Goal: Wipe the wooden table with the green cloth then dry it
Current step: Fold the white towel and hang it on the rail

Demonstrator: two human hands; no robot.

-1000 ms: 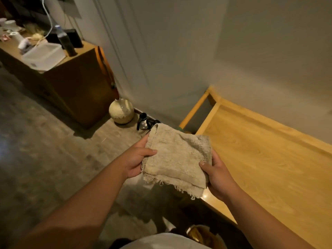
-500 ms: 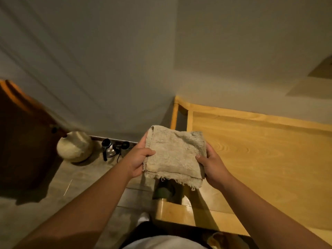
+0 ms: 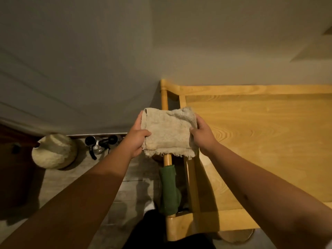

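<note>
The scene is dimly lit in warm yellow; the frame's lower left is lost in shadow, and edges are bowed by wide-angle distortion.

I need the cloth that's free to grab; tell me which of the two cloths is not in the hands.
The green cloth, draped over the table's side rail. The beige towel is gripped by the left hand and right hand.

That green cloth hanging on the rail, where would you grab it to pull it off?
Pinch the green cloth at its top fold, where it drapes over the round wooden rail, coming from above. It hangs down along the rail's side, so lifting upward should free it.
</note>
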